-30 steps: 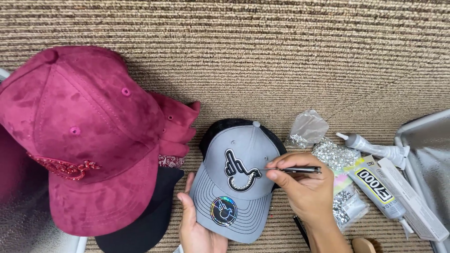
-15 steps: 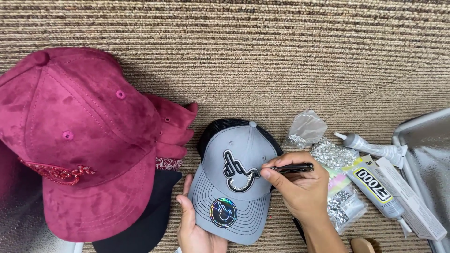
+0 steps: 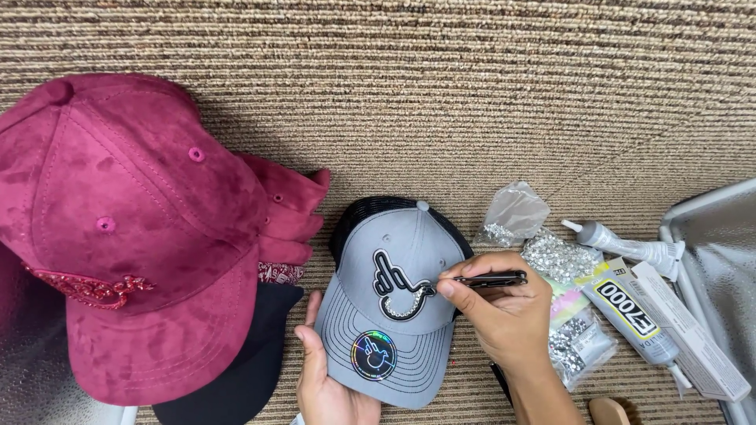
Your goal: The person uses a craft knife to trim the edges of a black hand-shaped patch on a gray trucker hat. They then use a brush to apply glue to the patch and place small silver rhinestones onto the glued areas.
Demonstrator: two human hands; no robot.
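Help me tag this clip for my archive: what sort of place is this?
Likely a home craft spot on a ribbed carpet floor: a grey cap being decorated, bags of rhinestones and glue tubes beside it, and maroon caps stacked nearby.

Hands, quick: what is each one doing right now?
Left hand: open, palm steadying the brim of the grey baseball cap.
Right hand: closed, pinching a thin black pen-like tool against the cap's emblem.
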